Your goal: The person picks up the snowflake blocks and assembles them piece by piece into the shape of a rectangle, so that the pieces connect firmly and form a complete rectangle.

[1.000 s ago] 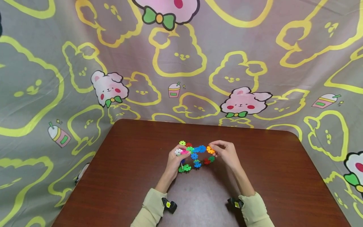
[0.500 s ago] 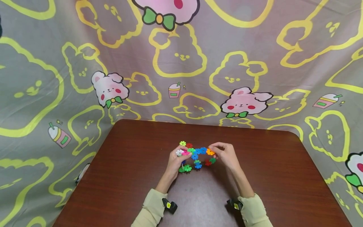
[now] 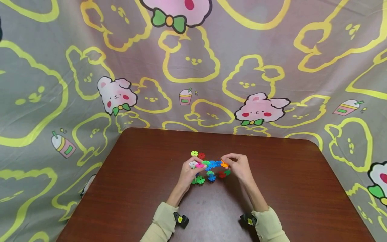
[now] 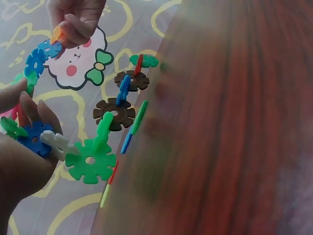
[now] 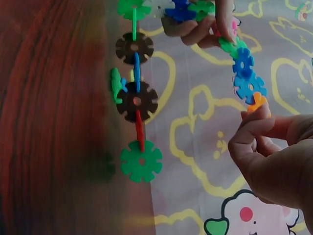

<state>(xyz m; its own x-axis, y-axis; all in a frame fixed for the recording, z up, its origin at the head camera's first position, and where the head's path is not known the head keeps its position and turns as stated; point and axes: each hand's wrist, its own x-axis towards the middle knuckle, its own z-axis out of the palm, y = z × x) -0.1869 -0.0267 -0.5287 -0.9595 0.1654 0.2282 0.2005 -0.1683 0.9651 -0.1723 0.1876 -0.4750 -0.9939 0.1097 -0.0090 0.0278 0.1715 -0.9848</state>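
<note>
A chain of plastic snowflake discs in several colours hangs between both hands above the table. My left hand (image 3: 186,173) pinches it near a pink disc (image 3: 199,165) and a light green disc. Two blue discs (image 5: 250,87) lead from there to an orange disc (image 5: 257,101), which my right hand (image 3: 241,167) pinches between thumb and fingers. Orange and blue discs meet in the right wrist view; how deeply their slots interlock is hidden. The chain's other arm runs through a bright green disc (image 4: 90,161), brown discs (image 4: 115,115) and a red disc to a free green disc (image 5: 141,161).
On the brown table (image 3: 136,188), a yellow disc (image 3: 194,153) joined to a red disc (image 3: 201,155) lies beyond the left hand. A joined green and blue disc pair (image 3: 211,177) lies nearer. Patterned cloth (image 3: 199,90) surrounds the table's back and sides.
The right hand has come slightly nearer and lower with the orange disc. The gap between the orange and blue discs has closed. The left hand has shifted only slightly.
</note>
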